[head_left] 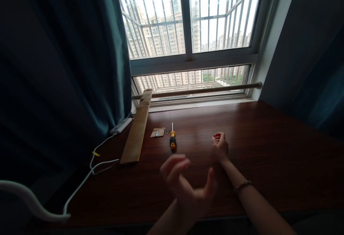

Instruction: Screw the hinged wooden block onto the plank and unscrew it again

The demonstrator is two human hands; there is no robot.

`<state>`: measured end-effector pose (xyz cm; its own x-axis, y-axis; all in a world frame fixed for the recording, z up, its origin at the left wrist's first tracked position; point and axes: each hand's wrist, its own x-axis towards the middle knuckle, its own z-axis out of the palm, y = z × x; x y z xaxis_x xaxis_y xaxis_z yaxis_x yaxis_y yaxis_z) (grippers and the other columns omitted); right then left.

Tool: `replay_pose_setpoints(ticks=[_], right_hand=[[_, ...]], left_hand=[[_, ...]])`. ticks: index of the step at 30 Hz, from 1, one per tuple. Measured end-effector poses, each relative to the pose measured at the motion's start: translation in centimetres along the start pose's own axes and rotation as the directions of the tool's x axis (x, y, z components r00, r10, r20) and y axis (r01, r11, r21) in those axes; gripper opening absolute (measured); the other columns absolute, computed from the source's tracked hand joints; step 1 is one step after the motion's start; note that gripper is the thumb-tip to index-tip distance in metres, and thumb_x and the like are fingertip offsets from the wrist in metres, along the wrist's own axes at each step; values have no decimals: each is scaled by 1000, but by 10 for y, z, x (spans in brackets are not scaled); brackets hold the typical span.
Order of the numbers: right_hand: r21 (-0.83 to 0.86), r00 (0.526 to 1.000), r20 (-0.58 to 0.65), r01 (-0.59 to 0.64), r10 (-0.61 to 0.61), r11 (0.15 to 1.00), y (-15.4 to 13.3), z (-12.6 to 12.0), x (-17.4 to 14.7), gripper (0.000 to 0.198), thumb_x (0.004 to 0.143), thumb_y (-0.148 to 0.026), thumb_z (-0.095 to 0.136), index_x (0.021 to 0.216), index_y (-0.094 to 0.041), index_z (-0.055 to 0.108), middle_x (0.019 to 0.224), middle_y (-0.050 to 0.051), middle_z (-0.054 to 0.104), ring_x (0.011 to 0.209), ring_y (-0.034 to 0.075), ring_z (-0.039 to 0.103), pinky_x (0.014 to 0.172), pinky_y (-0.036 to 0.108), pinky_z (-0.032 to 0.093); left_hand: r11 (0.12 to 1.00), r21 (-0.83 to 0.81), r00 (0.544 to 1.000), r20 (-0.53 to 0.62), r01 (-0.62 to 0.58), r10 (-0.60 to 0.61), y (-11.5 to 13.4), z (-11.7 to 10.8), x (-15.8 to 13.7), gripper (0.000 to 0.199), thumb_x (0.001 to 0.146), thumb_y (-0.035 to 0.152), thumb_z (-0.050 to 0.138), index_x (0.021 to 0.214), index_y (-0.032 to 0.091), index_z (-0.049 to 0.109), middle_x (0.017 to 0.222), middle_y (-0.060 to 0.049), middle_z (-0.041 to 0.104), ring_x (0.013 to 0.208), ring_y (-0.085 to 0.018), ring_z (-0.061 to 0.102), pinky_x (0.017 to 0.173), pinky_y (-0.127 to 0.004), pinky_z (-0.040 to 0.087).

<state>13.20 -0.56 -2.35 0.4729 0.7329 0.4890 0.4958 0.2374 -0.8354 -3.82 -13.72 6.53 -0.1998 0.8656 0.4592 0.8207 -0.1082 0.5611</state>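
Observation:
My left hand (189, 183) is raised above the near part of the table, slightly blurred. Its fingers are curved and apart from the thumb, with nothing between them. My right hand (220, 146) rests on the tabletop further off, its fingers curled in, and nothing shows in them. Beyond my left hand lies a screwdriver (172, 140) with a yellow and black handle, its shaft toward the window. Beside it are several small screws (167, 131) and a metal hinge (156, 133) on a small brown piece. Neither hand touches these.
A long wooden board (137, 131) lies to the left, its far end at the window sill. Left of it are a white power strip (121, 125) and a white cable (80, 186). A dark blue curtain (107, 66) hangs beside the dark red-brown table (268, 145). A rail (204, 91) crosses the window.

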Motion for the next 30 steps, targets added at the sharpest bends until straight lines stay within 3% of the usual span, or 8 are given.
replay_pose_setpoints(ticks=[2, 4, 7, 10, 12, 19, 26, 30], right_hand=[[59, 997, 68, -39, 35, 997, -4, 1, 0, 21, 77, -38, 49, 84, -19, 46, 82, 7, 57, 74, 21, 56, 71, 37, 45], [152, 984, 169, -77, 51, 985, -10, 2, -1, 27, 77, -44, 50, 86, -19, 48, 86, 8, 59, 77, 21, 57, 72, 36, 46], [336, 926, 373, -186, 51, 923, -16, 4, -2, 41, 78, -54, 47, 100, -18, 48, 98, 11, 59, 87, 22, 58, 76, 37, 47], [459, 834, 552, -302, -2, 836, -17, 8, -5, 55, 78, -61, 43, 115, -21, 43, 111, 12, 56, 96, 23, 57, 81, 39, 47], [505, 790, 610, -320, -69, 802, -17, 10, -8, 60, 77, -63, 45, 122, -23, 41, 118, 12, 53, 104, 24, 54, 85, 40, 45], [544, 737, 637, -223, -225, 809, -22, 8, -17, 60, 80, -55, 49, 133, -30, 35, 141, 5, 31, 126, 23, 33, 101, 42, 32], [492, 722, 661, -209, -206, 845, -27, 2, -16, 68, 77, -59, 49, 136, -29, 30, 144, 5, 24, 132, 25, 21, 103, 46, 28], [491, 717, 664, -207, -210, 846, -28, 0, -16, 68, 77, -59, 50, 136, -31, 30, 144, 4, 26, 131, 25, 24, 103, 45, 29]], left_hand=[[968, -249, 999, -9, -44, 43, 13, 16, 26, 53, 71, 50, 57, 117, 28, 42, 116, -15, 46, 109, -29, 47, 88, -49, 44], [866, -497, 995, 37, -58, 87, 18, 42, 63, 46, 73, 44, 56, 112, 23, 43, 118, -13, 46, 111, -25, 46, 90, -42, 42], [555, -817, 975, 218, 158, 44, 7, 88, 96, 39, 76, 44, 52, 105, 19, 46, 115, -12, 51, 106, -21, 51, 88, -36, 43], [297, -884, 931, 362, 362, -56, -10, 125, 89, 42, 78, 49, 49, 108, 20, 48, 121, -11, 49, 111, -21, 49, 90, -34, 41], [229, -875, 903, 426, 426, -53, -17, 136, 75, 49, 78, 54, 48, 113, 20, 49, 121, -10, 50, 112, -22, 48, 91, -34, 40], [344, -882, 930, 363, 321, 63, -15, 133, 69, 60, 71, 55, 57, 119, 20, 50, 132, -10, 42, 122, -26, 38, 102, -36, 30], [259, -928, 935, 316, 270, 160, -21, 142, 72, 72, 63, 52, 65, 124, 19, 46, 139, -12, 33, 128, -29, 29, 104, -38, 27], [270, -922, 934, 325, 277, 152, -23, 144, 72, 71, 64, 45, 68, 126, 19, 44, 138, -13, 35, 129, -28, 27, 105, -40, 23]])
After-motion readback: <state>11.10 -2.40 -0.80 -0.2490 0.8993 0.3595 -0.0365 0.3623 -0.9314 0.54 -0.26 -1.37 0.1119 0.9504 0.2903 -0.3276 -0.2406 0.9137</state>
